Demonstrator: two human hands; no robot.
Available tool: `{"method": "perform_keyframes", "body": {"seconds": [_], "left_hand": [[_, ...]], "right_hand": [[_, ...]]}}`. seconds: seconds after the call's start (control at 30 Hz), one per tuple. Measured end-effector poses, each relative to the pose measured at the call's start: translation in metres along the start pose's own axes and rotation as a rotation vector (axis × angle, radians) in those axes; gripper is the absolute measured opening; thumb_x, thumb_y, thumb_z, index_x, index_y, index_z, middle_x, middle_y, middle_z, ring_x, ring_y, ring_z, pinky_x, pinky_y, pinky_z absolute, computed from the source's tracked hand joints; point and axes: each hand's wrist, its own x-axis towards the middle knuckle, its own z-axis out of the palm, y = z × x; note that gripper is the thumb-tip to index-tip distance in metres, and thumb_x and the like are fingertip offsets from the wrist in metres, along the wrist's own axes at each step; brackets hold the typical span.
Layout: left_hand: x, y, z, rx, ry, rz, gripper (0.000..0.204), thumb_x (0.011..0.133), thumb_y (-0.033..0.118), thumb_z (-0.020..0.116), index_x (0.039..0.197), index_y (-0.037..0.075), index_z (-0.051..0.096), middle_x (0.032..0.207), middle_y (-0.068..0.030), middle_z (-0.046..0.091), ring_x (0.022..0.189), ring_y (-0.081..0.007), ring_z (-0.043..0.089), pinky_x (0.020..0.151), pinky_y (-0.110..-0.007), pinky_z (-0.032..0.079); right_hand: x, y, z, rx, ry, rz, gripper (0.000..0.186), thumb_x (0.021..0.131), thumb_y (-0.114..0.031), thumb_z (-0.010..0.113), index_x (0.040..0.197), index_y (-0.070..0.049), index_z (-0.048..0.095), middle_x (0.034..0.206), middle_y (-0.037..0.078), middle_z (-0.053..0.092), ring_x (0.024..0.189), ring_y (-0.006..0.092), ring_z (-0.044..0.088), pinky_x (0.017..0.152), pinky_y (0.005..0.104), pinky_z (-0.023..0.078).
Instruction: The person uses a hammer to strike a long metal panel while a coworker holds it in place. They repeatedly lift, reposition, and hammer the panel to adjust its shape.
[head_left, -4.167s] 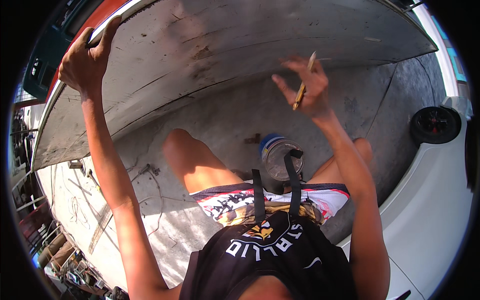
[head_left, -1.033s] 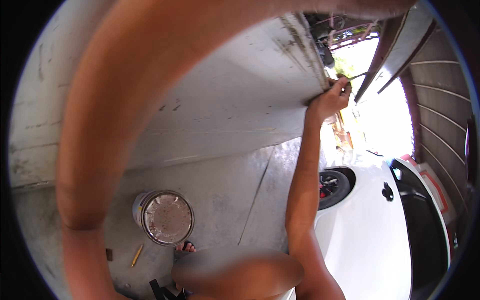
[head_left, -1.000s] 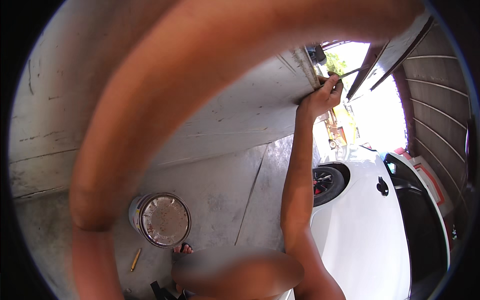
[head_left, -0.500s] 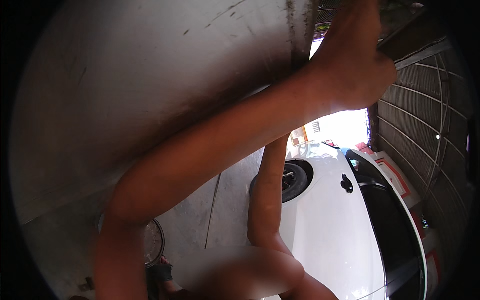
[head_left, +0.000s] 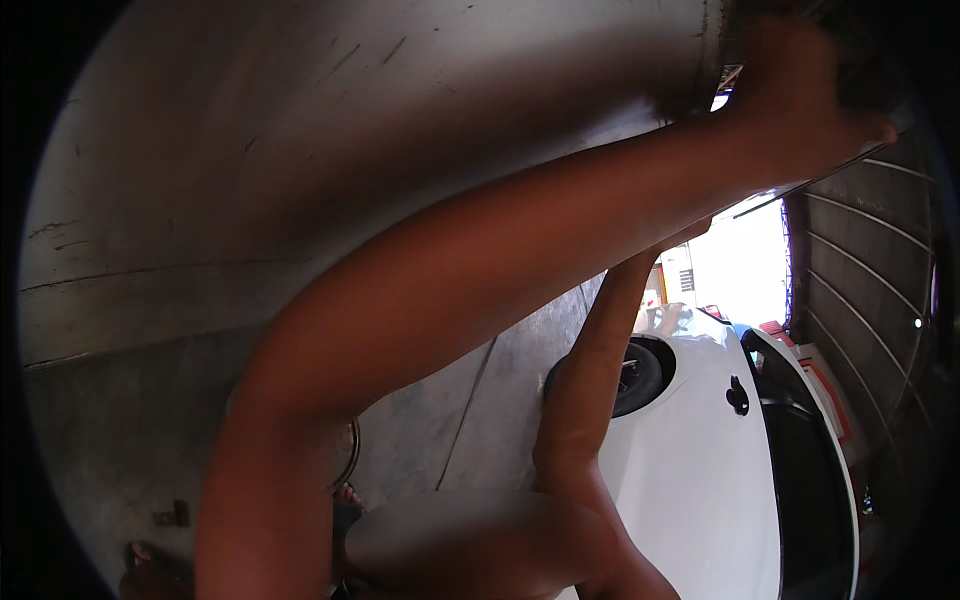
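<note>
Glare whites out the opening (head_left: 750,260) at right while the panel (head_left: 200,150) sits in dim shadow.

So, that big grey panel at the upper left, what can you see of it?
The panel is a broad, pale grey sheet, metal by its look, with short dark scratches and a long thin dark line above its lower edge. That edge runs along the floor; whether it touches is unclear. Brownish shading spreads across it. The left forearm passes in front. The left hand shows blurred beside its right edge, the right hand is mostly hidden; contact can't be made out.
</note>
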Motion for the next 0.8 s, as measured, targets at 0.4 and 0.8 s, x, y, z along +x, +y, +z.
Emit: {"method": "perform_keyframes", "body": {"seconds": [0.4,0.8], "left_hand": [[-0.006,0.013,-0.004,0.048,0.059,-0.083,0.038,0.094,0.025,0.074,0.112,-0.002,0.056,0.114,-0.0274,0.057,0.109,-0.0457,0.060,0.092,-0.054,0.051],[-0.002,0.017,-0.013,0.062,-0.063,-0.076,0.039,0.099,0.025,0.068,0.117,-0.006,0.054,0.118,-0.0321,0.055,0.113,-0.0477,0.058,0.097,-0.054,0.050]], "right_hand": [[-0.008,-0.013,0.011,0.152,0.013,0.012,0.051,0.109,-0.038,0.051,0.130,0.007,0.061,0.113,0.020,0.070,0.103,0.0269,0.070,0.090,0.0400,0.056],[-0.018,-0.054,0.016,0.180,0.081,0.093,0.043,0.110,-0.034,0.052,0.118,0.005,0.066,0.103,0.016,0.072,0.093,0.0237,0.070,0.084,0.0399,0.055]]}}
